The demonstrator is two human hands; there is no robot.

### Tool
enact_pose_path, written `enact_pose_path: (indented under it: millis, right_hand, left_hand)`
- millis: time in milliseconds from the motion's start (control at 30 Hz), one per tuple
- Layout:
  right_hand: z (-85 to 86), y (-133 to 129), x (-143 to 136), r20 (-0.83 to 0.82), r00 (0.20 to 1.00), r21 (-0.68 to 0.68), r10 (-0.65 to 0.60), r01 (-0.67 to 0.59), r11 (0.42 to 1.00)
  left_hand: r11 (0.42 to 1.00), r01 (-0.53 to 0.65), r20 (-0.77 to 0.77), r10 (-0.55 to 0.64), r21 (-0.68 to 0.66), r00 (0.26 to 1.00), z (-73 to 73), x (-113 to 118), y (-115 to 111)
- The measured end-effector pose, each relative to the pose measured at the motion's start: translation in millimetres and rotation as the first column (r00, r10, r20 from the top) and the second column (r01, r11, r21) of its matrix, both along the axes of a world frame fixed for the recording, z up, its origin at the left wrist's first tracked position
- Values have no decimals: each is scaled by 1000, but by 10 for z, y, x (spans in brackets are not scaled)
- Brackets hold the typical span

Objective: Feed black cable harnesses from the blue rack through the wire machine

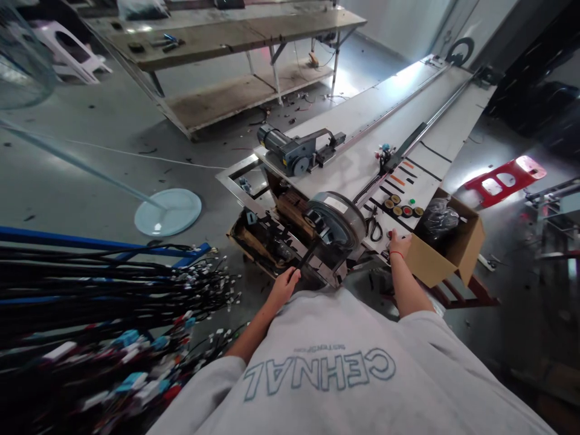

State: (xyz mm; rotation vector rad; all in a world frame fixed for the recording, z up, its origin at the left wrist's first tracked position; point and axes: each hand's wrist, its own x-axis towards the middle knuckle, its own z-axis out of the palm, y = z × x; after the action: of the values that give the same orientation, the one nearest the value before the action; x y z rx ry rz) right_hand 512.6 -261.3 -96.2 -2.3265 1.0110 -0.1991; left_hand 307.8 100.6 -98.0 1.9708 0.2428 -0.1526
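Note:
My left hand (pixel 285 287) is closed around the lower end of a black, strip-like piece (pixel 309 254), which slants up to a round wheel-like machine head (pixel 339 219) at the table's near end. My right hand (pixel 400 244), a red band at its wrist, rests at the table edge with fingers reaching forward. A small red spot, perhaps a button, shows by its fingertips. Just left of that hand lie black-handled scissors (pixel 374 226). Several tape rolls (pixel 397 206) sit beyond it on the long white table (pixel 385 133). Whatever lies under my right fingers is hidden.
An open cardboard box (pixel 435 257) with a clear bag stands right of the table. A motor unit (pixel 285 148) is mounted at the left. Black cable bundles (pixel 113 278) hang on a blue rack. A fan base (pixel 167 211) and a red stool (pixel 505 180) occupy the floor.

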Motion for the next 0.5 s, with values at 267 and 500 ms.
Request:
enact_pose_path:
  millis: [267, 500]
  right_hand:
    - [-4, 10, -3, -21, 1000, -20, -2, 1, 1000]
    - [41, 32, -17, -69, 998, -42, 12, -15, 999]
  left_hand:
    - [998, 8, 48, -11, 69, 999, 122, 380, -127]
    - [991, -37, 23, 34, 129, 999, 75, 516, -234]
